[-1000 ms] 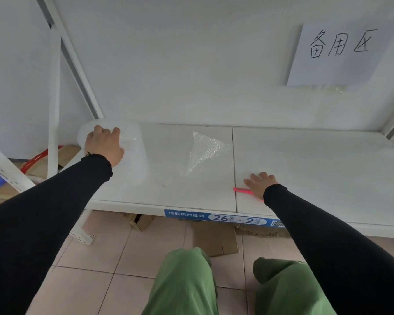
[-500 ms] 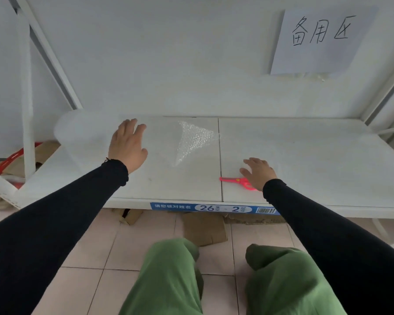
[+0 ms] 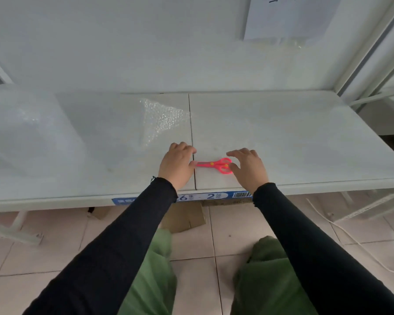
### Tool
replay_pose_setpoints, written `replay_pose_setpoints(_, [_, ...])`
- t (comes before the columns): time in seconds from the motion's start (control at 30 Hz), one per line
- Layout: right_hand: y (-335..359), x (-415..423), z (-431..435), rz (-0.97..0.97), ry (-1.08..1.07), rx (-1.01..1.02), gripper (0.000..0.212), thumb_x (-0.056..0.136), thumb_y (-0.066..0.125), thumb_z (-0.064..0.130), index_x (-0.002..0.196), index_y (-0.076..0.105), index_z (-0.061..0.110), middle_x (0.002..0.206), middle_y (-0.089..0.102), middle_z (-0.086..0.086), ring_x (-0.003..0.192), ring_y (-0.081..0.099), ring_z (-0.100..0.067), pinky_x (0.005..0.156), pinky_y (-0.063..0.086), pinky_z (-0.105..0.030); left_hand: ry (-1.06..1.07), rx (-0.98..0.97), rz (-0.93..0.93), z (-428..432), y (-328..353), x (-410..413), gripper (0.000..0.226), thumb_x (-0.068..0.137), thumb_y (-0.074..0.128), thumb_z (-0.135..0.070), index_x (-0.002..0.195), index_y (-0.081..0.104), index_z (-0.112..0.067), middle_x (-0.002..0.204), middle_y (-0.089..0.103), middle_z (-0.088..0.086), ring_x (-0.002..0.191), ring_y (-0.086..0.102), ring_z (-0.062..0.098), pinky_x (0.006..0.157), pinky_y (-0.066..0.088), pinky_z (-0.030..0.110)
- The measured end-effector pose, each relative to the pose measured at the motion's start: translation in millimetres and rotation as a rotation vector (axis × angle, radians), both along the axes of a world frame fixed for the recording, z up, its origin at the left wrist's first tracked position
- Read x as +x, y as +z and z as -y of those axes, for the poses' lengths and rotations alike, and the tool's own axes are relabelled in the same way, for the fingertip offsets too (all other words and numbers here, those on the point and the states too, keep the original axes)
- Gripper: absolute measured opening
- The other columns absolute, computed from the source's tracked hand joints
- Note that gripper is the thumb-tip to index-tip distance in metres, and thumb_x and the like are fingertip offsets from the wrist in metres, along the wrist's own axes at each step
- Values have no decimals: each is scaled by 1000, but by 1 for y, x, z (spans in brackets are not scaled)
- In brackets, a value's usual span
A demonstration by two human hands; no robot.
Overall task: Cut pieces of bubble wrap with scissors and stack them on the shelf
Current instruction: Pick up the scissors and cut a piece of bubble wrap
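The pink scissors (image 3: pixel 214 165) lie flat on the shelf (image 3: pixel 293 133) near its front edge, blades pointing left across the seam between the two panels. My right hand (image 3: pixel 248 167) arches over the handle loops with fingers apart and thumb at the loop, not yet closed on them. My left hand (image 3: pixel 178 165) sits at the blade tip. From behind the knuckles I cannot tell whether it pinches the tip or only touches it.

A hasty grab could nudge the scissors off the near edge. The left thumb could also get caught if the blades part as the loops are lifted. The bubble wrap (image 3: pixel 32 128) lies well apart at far left, with one cut triangle (image 3: pixel 162 117) beyond the left hand. Both look light enough to slide when handled.
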State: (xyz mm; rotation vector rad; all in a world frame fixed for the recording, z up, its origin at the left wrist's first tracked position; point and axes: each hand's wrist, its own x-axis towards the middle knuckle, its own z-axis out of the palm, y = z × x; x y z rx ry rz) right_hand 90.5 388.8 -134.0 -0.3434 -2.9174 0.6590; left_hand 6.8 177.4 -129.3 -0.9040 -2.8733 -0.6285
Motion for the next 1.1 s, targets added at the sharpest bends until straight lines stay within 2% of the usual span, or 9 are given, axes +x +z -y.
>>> replay_pose_setpoints(0.2, [-10, -18, 0, 29, 44, 127, 24, 92, 58, 20, 114, 68, 20, 117, 63, -2, 108, 52, -25, 87, 44, -35, -86, -57, 32, -21, -21, -13, 25, 95, 63, -30, 114, 63, -14, 112, 60, 3, 107, 50, 25, 86, 48, 39])
replay_pose_setpoints(0.37, [-18, -30, 0, 55, 102, 210, 19, 95, 61, 32, 108, 69, 22, 110, 60, 0, 99, 53, -20, 80, 43, -30, -127, -96, 58, -27, -26, -24, 25, 93, 66, -33, 109, 59, -14, 104, 58, 3, 98, 51, 24, 80, 44, 36])
replay_pose_setpoints(0.53, [-19, -32, -3, 42, 111, 184, 17, 92, 66, 33, 103, 67, 19, 108, 58, 1, 98, 54, -20, 79, 46, -32, -132, -99, 268, -29, -19, -35, 22, 94, 64, -36, 103, 61, -16, 95, 53, -1, 92, 45, 19, 72, 33, 27])
replay_pose_setpoints(0.67, [-14, -26, -2, -52, 95, 90, 15, 96, 61, 26, 106, 63, 15, 105, 62, 0, 84, 63, -23, 69, 49, -35, -26, 190, 557, -30, -8, -41, 15, 96, 65, -28, 94, 68, -13, 81, 65, -3, 75, 57, 14, 64, 40, 24])
replay_pose_setpoints(0.8, [-8, -22, -5, -147, 108, 69, 18, 94, 64, 25, 108, 68, 15, 106, 64, 2, 78, 64, -19, 67, 52, -32, 51, 501, 771, -32, 4, -36, 11, 97, 64, -15, 95, 69, -6, 78, 74, 5, 70, 63, 9, 63, 48, 10])
replay_pose_setpoints(0.9, [-6, -22, -7, -139, 76, 62, 20, 93, 66, 33, 104, 72, 17, 100, 62, 4, 72, 59, -15, 63, 44, -27, 60, 606, 732, -40, 10, -31, 15, 97, 63, -16, 93, 71, -3, 78, 74, 10, 66, 64, 4, 64, 48, 11])
replay_pose_setpoints(0.97, [-6, -25, -10, -157, 20, 33, 23, 91, 67, 40, 98, 71, 19, 95, 60, 6, 71, 58, -15, 61, 44, -29, 47, 709, 724, -44, 13, -29, 25, 99, 61, -26, 96, 73, -4, 83, 75, 12, 70, 64, 7, 66, 50, 15])
replay_pose_setpoints(1.03, [-5, -29, -17, -211, -60, -48, 21, 89, 69, 42, 94, 68, 21, 92, 60, 8, 79, 60, -16, 63, 47, -33, 77, 780, 680, -43, 12, -34, 37, 100, 56, -43, 102, 73, -11, 92, 75, 5, 79, 65, 7, 72, 50, 18])
replay_pose_setpoints(1.1, [-4, -33, -30, -267, -154, -129, 21, 89, 69, 40, 95, 65, 20, 93, 59, 8, 87, 58, -17, 66, 43, -32, 175, 696, 499, -37, 4, -44, 33, 99, 54, -48, 104, 70, -19, 101, 71, -5, 92, 64, 6, 80, 48, 20])
